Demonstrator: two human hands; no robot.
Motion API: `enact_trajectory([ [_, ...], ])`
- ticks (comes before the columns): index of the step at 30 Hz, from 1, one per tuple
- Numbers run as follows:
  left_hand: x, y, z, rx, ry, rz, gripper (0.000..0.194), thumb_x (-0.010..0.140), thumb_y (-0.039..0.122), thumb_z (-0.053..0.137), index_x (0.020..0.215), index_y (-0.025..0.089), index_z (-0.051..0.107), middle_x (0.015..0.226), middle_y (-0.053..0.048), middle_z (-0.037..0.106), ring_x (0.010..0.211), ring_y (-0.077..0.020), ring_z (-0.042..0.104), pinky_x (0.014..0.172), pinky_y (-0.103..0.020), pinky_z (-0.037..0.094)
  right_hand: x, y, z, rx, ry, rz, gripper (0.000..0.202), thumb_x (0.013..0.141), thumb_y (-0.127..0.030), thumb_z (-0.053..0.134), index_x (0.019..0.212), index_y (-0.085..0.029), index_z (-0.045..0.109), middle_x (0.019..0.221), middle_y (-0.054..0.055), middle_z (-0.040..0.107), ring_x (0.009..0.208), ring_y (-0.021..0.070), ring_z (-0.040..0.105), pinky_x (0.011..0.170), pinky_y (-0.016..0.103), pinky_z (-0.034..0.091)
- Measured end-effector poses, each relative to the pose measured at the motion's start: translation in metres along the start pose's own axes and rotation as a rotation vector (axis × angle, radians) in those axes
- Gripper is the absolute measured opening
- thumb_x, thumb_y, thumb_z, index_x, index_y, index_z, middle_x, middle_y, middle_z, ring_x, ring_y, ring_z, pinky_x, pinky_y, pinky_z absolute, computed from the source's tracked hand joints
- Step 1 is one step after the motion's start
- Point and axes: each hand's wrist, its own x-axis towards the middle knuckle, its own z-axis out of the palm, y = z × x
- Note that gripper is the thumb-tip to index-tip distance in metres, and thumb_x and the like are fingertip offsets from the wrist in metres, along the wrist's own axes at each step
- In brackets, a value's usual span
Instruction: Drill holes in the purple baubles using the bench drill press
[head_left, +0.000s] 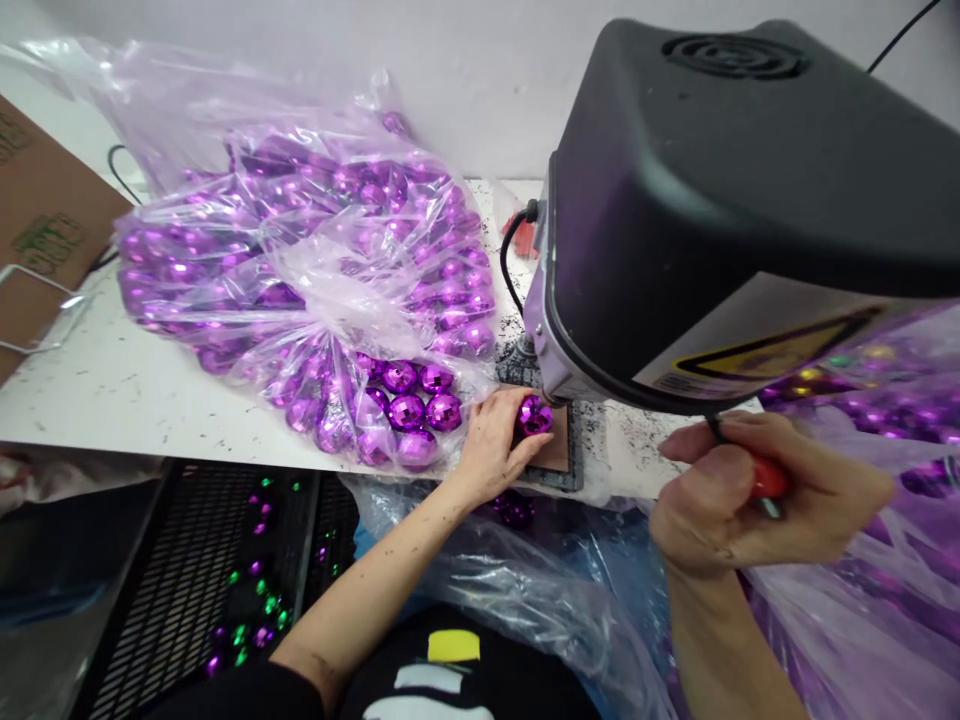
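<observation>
My left hand (495, 445) holds a shiny purple faceted ball (535, 415) between thumb and fingers. The ball sits over a brown pad (553, 452) on the base of a drill-press-like machine (735, 200). The machine's black housing hides whatever is directly above the ball. At the right, my right hand (765, 490) is wrapped round a red-knobbed lever (770, 478). Left of my left hand, a clear plastic bag (337, 280) full of purple balls lies on the white table (225, 420), with several balls showing at its opening.
A cardboard box (52, 210) and a wire frame (41, 310) stand far left. Below the table, a black mesh rack (187, 570) holds small green and purple balls. Another bag of purple balls (885, 560) fills the right side. Dark shavings dot the tabletop around the machine.
</observation>
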Motion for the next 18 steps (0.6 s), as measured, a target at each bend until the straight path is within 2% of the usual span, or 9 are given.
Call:
enact_trajectory([
  [2,0.000,0.000,0.000,0.000,-0.001,0.000,0.043,0.095,0.043,0.058,0.130,0.019,0.049,0.130,-0.010,0.061,0.123,-0.0251,0.053,0.108,-0.042,0.034,0.002,0.000,0.005,0.028,0.050,-0.085,0.014,0.076,-0.022,0.058,0.070,-0.010,0.056,0.053,-0.004,0.049,0.048,0.0058,0.051,0.049,0.020,0.037],
  [6,-0.001,-0.001,0.001,0.011,0.011,0.007,0.044,0.094,0.042,0.059,0.130,0.019,0.049,0.128,-0.011,0.061,0.122,-0.0260,0.053,0.107,-0.043,0.035,0.000,-0.003,0.008,-0.009,0.019,-0.093,0.021,0.077,-0.025,0.056,0.062,-0.011,0.053,0.053,-0.002,0.051,0.046,0.0045,0.045,0.052,0.023,0.036],
  [12,-0.002,0.000,0.001,0.021,0.014,-0.014,0.044,0.094,0.042,0.059,0.131,0.019,0.049,0.125,-0.012,0.063,0.120,-0.0270,0.055,0.104,-0.043,0.038,-0.011,-0.002,0.008,-0.026,0.006,-0.041,0.012,0.081,-0.024,0.052,0.073,-0.019,0.060,0.057,-0.001,0.053,0.052,0.0112,0.051,0.051,0.030,0.042],
  [18,-0.003,0.000,0.002,0.037,0.023,-0.011,0.046,0.094,0.043,0.060,0.132,0.019,0.049,0.126,-0.012,0.062,0.120,-0.0268,0.055,0.103,-0.042,0.039,-0.013,0.001,0.008,0.067,0.002,-0.029,0.010,0.078,-0.023,0.054,0.083,-0.023,0.063,0.061,-0.001,0.052,0.051,0.0119,0.051,0.047,0.030,0.042],
])
